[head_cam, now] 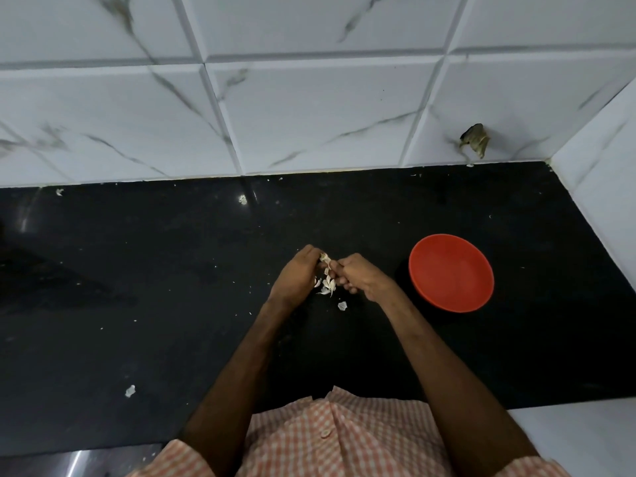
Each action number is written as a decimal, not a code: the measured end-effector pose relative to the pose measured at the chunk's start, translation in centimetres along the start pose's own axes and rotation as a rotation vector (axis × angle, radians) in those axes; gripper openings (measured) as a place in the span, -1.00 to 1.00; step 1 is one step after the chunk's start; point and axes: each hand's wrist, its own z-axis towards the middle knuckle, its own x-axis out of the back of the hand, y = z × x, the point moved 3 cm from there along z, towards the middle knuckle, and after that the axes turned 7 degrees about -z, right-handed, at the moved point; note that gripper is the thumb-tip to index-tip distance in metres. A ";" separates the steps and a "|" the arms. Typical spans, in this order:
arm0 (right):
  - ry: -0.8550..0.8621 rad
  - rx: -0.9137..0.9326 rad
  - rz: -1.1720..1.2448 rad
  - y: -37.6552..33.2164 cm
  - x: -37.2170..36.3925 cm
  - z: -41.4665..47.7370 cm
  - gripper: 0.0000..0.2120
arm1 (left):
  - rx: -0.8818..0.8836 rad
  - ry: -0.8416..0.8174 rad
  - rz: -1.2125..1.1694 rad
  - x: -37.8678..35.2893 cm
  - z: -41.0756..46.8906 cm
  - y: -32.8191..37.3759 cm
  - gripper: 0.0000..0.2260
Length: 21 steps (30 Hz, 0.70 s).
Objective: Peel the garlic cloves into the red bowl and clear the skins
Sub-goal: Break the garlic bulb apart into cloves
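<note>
Both hands (323, 273) mid-frame around a garlic clove (325, 259), skins (327, 285) beneath, red bowl (451, 273) right, black table (155, 270).

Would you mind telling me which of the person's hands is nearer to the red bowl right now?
The right hand is nearer: it sits just left of the red bowl, apart from it. The left hand lies farther left, beyond the garlic both hands hold.

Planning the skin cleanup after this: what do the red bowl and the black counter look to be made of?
Red bowl: probably plastic with a matte finish. The colour is even, the rim is thin, and there are no sharp glints.
Black counter: likely polished stone such as granite. It is glossy, with faint reflections near its back edge.
Neither is certain from the look alone.
</note>
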 end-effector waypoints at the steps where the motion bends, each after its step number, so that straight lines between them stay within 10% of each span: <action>1: -0.027 -0.014 0.003 0.2 0.0 0.0 -0.65 | -0.008 -0.022 0.029 -0.1 -0.1 -0.1 -0.87; 10: 0.033 -0.028 -0.101 0.9 0.0 0.5 -0.71 | 0.055 -0.045 0.055 -1.1 -0.7 -1.2 -0.82; 21: 0.351 0.308 -0.288 0.8 -1.1 0.8 -0.88 | 0.551 0.298 -1.018 -2.2 -1.7 -1.1 -0.86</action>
